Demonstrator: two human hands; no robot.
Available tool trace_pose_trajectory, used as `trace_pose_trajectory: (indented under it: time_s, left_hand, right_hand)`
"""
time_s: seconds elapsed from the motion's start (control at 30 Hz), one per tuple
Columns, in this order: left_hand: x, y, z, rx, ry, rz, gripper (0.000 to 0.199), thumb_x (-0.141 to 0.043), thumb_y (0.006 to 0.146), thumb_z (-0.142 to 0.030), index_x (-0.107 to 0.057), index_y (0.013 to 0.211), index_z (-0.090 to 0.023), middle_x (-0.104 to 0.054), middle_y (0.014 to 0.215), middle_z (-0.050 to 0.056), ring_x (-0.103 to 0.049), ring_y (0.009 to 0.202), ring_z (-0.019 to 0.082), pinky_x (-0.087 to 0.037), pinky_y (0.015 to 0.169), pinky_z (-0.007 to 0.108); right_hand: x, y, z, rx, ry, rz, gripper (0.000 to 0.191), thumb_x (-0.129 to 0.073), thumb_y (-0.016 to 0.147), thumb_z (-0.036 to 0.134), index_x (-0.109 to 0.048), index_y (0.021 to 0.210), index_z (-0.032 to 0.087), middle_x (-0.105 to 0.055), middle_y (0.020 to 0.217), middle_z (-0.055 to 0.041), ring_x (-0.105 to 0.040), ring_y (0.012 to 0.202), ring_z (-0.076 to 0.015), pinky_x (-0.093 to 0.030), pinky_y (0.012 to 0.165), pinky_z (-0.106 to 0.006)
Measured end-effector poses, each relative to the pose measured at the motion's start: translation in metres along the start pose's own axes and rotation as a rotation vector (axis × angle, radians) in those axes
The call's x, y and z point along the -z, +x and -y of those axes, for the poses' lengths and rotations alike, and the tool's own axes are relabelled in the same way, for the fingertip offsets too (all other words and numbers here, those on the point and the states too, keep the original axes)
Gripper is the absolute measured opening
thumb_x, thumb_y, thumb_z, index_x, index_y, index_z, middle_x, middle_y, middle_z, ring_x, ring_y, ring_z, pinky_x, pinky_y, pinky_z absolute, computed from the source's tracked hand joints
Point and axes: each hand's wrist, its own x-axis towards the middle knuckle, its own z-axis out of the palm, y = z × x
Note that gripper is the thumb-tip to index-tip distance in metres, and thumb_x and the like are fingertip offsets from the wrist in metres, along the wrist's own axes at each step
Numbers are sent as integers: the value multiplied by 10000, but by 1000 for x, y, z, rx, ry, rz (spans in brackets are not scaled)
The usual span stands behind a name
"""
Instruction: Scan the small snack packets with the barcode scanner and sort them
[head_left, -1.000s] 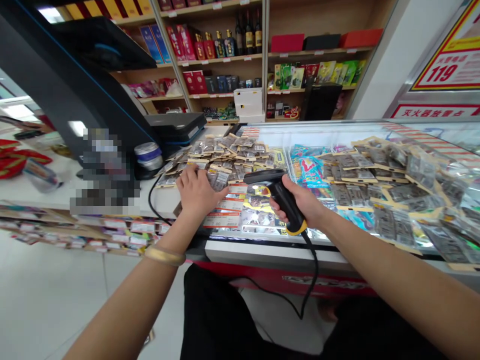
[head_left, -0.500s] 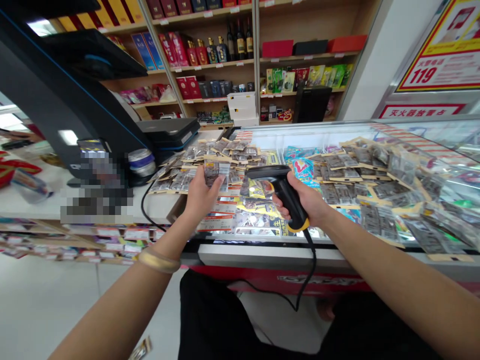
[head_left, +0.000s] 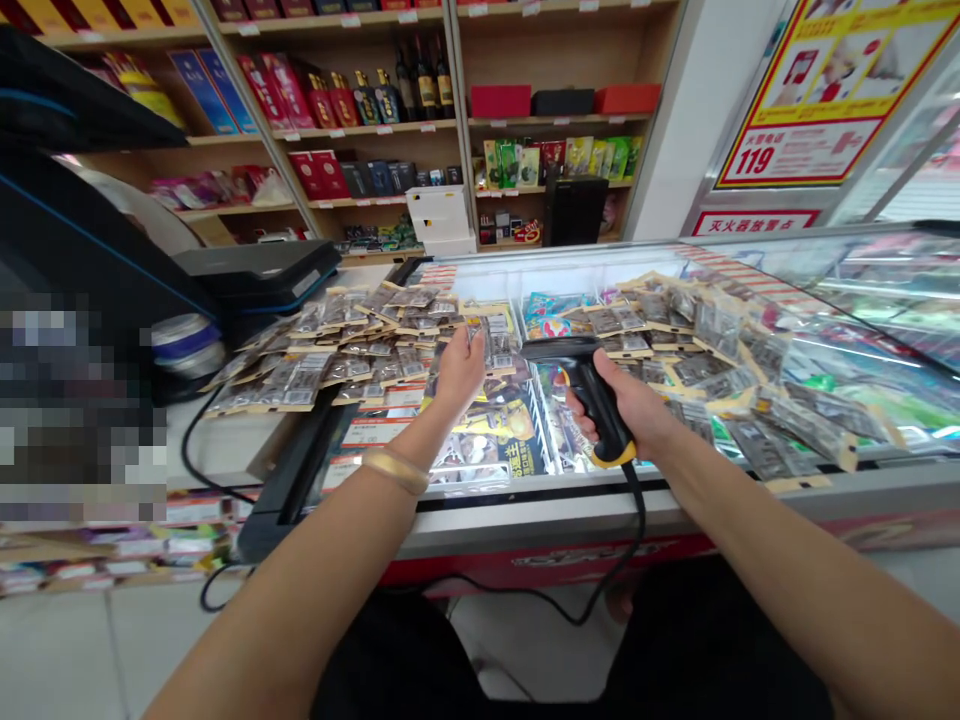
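Note:
My right hand (head_left: 626, 405) is wrapped round the grip of a black and yellow barcode scanner (head_left: 592, 395), its head facing left. In my left hand (head_left: 459, 375) is a small clear packet (head_left: 497, 342) of dark contents with a tan edge, pinched by the fingers just left of the scanner head. Both hands are over the glass top of a chest freezer (head_left: 480, 475). On the left lies a heap of similar packets (head_left: 300, 380); another pile of packets (head_left: 720, 350) is spread on the right.
A black scale (head_left: 255, 265) and a dark checkout screen stand (head_left: 97, 260) are at left. The scanner's cable (head_left: 637, 540) hangs down in front of the freezer and loops left. Behind are wooden shelves (head_left: 360, 130) with bottles and boxes. A white pillar (head_left: 697, 120) rises at right.
My left hand has moved right with the packet, away from the left heap and nearer the scanner. The view has turned to the right. The scanner stays in my right hand.

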Motion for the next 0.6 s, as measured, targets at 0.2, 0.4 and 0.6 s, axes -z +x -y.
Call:
trace_pose_trajectory:
  time_s: [0.2,0.4,0.6]
  left_hand:
    - [1,3,10,-21,78,18,169,-482,947,-297,-608,894,-198,-643,840,54,-597,857,231,-462,877,365]
    - [-5,6,18,-41,-25,11,230,-504,944,-300,-679,1050,-192,-728,997,82,-653,1013,248,-481,948,368]
    - [-4,4,16,-4,13,8,224,-480,952,-310,-658,1003,-185,-712,945,84,-646,941,244,-479,894,365]
  right_hand:
    - [-5,0,-1,-44,-23,-20,542,-519,947,668,-636,1074,154,-622,632,-12,-456,374,-90,-394,335,-194]
    - [-3,0,-3,-52,-39,-33,527,-479,974,653,-634,1072,160,-578,575,10,-467,362,-101,-399,327,-197]
    - [-1,2,-5,-66,-37,0,546,-440,992,649,-646,998,144,-545,550,14,-465,369,-99,-403,339,-194]
